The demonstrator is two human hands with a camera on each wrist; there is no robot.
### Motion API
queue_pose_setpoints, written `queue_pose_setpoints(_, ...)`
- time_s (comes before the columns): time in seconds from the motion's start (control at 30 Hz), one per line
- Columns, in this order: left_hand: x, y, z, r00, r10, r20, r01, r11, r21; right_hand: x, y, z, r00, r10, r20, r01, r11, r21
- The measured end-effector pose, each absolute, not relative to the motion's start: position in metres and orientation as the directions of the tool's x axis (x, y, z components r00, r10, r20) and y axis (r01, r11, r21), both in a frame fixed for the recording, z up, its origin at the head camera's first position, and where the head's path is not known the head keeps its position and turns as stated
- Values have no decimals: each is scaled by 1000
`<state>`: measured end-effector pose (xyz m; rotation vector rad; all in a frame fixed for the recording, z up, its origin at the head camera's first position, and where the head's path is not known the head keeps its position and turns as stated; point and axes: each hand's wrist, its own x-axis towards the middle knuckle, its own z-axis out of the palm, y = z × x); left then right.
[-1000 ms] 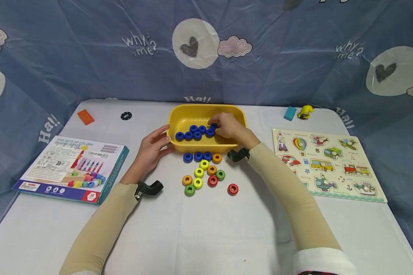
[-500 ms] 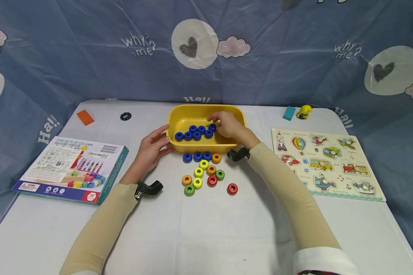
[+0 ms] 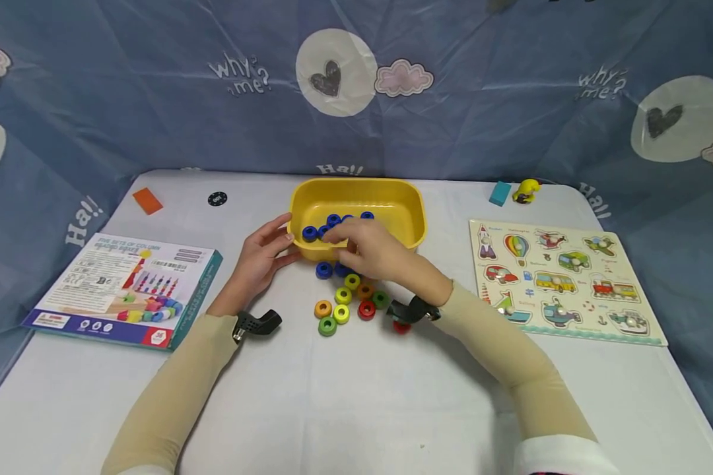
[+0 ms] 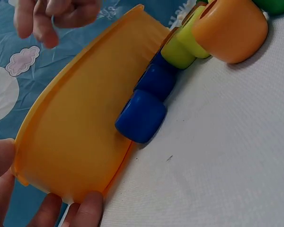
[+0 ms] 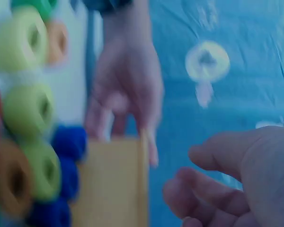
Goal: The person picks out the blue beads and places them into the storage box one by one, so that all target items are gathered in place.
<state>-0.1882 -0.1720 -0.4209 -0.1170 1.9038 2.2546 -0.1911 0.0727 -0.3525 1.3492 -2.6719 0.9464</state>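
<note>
My left hand [image 3: 261, 258] holds the left end of a yellow plastic tub [image 3: 417, 204], with fingertips at the rim and along the outer wall. Inside the tub lie several blue ring beads [image 3: 309, 233], partly hidden by my right hand [image 3: 373, 251]. That hand is over the tub's front edge, its fingers loosely bent and thumb apart, with nothing between them in the right wrist view. More blue beads [image 4: 141, 117] stand against the tub's outer front wall. Before it lie yellow [image 3: 341, 314], orange [image 3: 323, 309], green [image 3: 327, 326] and red beads [image 3: 366, 310].
A boxed bead set [image 3: 125, 290] lies on the left. At the right is a wooden vehicle puzzle board [image 3: 570, 284]. Farther back are an orange block [image 3: 147, 201], a black chip [image 3: 217, 198], a teal block [image 3: 500, 193] and a small yellow figure [image 3: 526, 190].
My right hand has left the blue bead at the tub's right side and come forward and left over the front rim. The left hand stays on the tub.
</note>
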Motion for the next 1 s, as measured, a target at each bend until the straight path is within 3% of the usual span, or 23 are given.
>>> queue_pose_setpoints(0.17,-188,-172,-421,-979,96,-177,-191,-165,968,-176,59,-371,-551,-823,141,-764,429,-482)
queue_pose_setpoints(0.43,-188,-171,-421,-980,106,-167,-184,-177,967,-173,52,-392,-629,-776,55,-711,545,-444)
queue_pose_setpoints(1.0,-187,-170,-420,-979,100,-180,-197,-209,958,-165,48,-400,-654,-749,107,-720,572,-392)
